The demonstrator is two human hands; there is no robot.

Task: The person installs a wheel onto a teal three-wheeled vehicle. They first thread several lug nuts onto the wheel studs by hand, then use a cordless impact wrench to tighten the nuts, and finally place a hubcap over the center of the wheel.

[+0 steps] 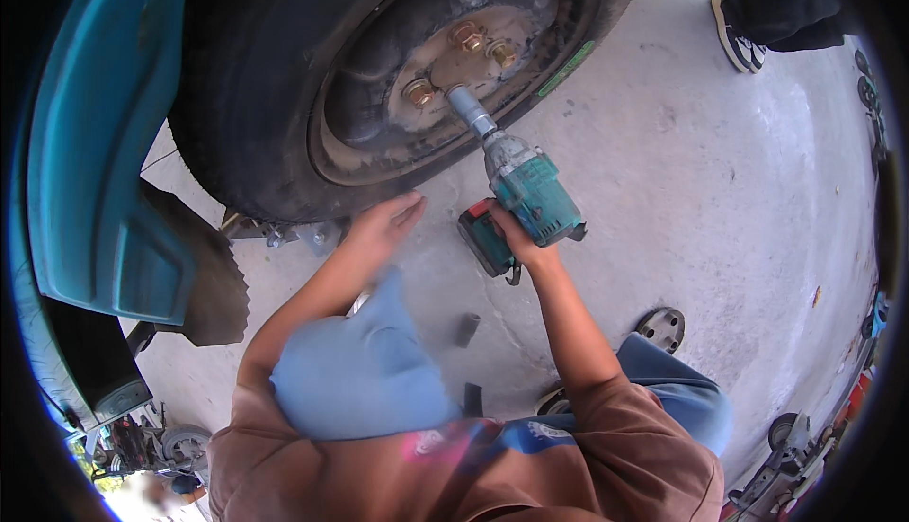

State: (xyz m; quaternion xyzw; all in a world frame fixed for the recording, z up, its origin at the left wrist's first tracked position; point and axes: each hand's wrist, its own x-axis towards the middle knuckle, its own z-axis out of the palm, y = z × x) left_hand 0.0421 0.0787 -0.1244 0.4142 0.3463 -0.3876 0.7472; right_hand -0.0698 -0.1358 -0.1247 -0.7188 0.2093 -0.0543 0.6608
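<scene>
My right hand (516,238) is wrapped round the handle of a teal cordless impact wrench (538,195) with a battery at its base. The long socket (466,106) on its nose reaches to the wheel hub, and its mouth covers whatever fastener lies beneath. Several brass-coloured lug nuts (418,93) show around the hub of a dusty wheel rim (369,124). Close to the lower edge of the black tire (256,96), my left hand (383,224) is slightly blurred, its fingers stretched out with nothing seen in them; whether it touches the rubber I cannot tell.
A teal fender (104,143) hangs at the left, with a dark mud flap (194,266) below. On the concrete floor (682,200) lie a round metal plate (660,330) and short dark pieces (467,330). Another person's shoe (739,44) stands at the upper right.
</scene>
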